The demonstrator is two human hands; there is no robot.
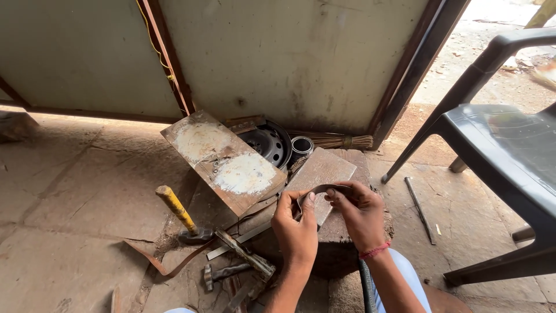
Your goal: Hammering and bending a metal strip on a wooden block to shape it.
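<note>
A thin, curved metal strip is held between both hands just right of the frame's centre, above a flat stone slab. The left hand is closed on the strip's left end, with the thumb tip pressed on top and the fingers curled beneath it. The right hand is closed on the strip's right part, the band being pinched between thumb and fingers so that it arches from one hand to the other. A red thread is seen around the right wrist. To the left of the hands, a hammer with a yellow handle is stood head-down on the floor, and a second, darker hammer is laid below it, near a flat metal bar. A wooden board with white patches is propped in the upper centre, in front of a dark wheel rim and a small broom. A dark plastic chair is seen at the right edge, with a thin metal rod lying on the floor beside it.
</note>
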